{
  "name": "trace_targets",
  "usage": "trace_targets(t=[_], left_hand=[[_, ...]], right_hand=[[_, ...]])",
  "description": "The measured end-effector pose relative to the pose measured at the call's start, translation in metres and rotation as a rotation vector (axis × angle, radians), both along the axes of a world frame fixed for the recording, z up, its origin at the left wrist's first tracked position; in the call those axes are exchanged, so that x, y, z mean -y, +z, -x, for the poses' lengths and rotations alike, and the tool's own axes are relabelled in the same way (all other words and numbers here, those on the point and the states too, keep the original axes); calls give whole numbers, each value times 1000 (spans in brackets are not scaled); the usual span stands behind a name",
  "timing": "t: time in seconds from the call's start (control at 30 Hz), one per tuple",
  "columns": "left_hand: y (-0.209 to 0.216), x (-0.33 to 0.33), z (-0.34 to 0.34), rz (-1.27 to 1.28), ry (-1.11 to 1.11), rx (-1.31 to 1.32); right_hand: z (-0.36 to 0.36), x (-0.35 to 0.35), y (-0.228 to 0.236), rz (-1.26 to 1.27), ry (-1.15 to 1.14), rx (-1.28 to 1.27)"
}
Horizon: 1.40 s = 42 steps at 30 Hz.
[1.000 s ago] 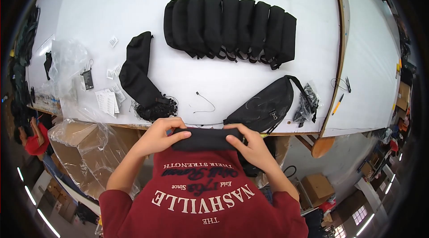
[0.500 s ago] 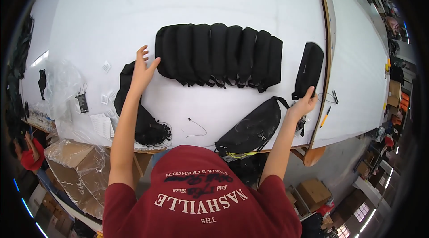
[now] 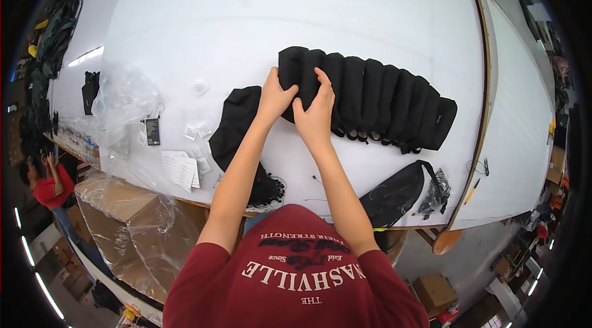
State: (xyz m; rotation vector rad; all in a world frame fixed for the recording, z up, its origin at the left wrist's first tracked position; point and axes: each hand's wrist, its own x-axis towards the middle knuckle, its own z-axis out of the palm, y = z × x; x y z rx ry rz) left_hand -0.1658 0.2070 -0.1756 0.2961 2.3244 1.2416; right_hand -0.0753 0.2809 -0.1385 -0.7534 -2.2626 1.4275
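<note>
A row of black fabric bags (image 3: 370, 97) stands packed side by side across the white table, with small straps showing along the near edge. My left hand (image 3: 275, 98) grips the bag at the row's left end, its thumb on the near face and the other fingers partly hidden behind it. Beside it, my right hand (image 3: 316, 112) is curled on the neighbouring bags, thumb and fingers around one of them. Left of my forearms lies a dark folded bag (image 3: 237, 121) with a bunch of black cords (image 3: 268, 189) at its near end.
Another black bag (image 3: 401, 189) lies near the front edge, beside a clear packet of black parts (image 3: 436, 195). To the left are clear plastic film (image 3: 126, 97), a black tag (image 3: 152, 132) and white paper slips (image 3: 180, 169). An orange pen (image 3: 472, 192) lies right. A person in red (image 3: 46, 189) is far left.
My right hand has left the separate bag at the right and come to the row's left end beside my left hand. That bag now sits against the row's right end. The view has shifted.
</note>
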Motion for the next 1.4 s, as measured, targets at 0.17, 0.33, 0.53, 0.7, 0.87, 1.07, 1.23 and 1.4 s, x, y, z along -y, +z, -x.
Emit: trace_targets(t=[0.17,0.33,0.53,0.7,0.87,1.07,1.23,1.4], left_hand=[[12,35,16,169,-78,-284],[6,39,11,177,-98,-283],[3,21,-8,0,-87,-453],[10,9,-10,145,-158,-287],[3,28,2,-21,-178,-274],[25,25,-2,137,-185,-332],[21,15,-20,118,-224,-226],[14,13,-30,215,-174,-390]], right_hand=[[14,30,-37,-377,-60,117],[6,17,-34,-309,-71,234],[-23,-21,-20,154,-181,178],[-15,-19,-33,-20,-279,185],[-11,-30,-40,877,-181,-192],[-8,7,-74,225,-81,201],[-13,24,-65,352,2,-38],[-31,8,-37,-280,118,167]])
